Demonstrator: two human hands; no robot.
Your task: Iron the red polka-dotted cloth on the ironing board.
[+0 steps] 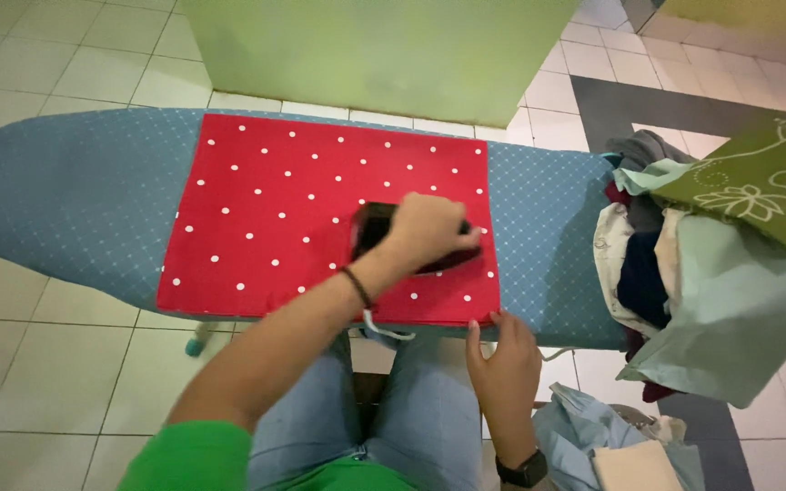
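iron (384, 238) is sitting on the red dotted cloth (284, 209), toward its right half, and the cloth is lying flat on the blue board (65, 200). the left hand (429, 232) is reaching across and wrapping tightly around the iron's handle, covering most of it, so the soleplate is not showing. the right hand (502, 359) is lying loose, fingers (495, 320) pressing the cloth's near edge at its right corner — gripping nothing.

risks, as i am judging them: the right fingertips are resting close to the iron, and a stroke toward that corner could be burning them. the iron lingering in one spot could be scorching the cloth. a white cord (384, 325) is hanging off the board's near edge just beside the knees; a snag there could be tugging the iron off its line. the clothes pile (684, 273) is crowding the board's right end and spilling over it, so a wide sweep could be touching it or pushing it to the floor.

no packages, labels or signs are showing — only a green leaf-patterned fabric (766, 186) lying on top of the pile.
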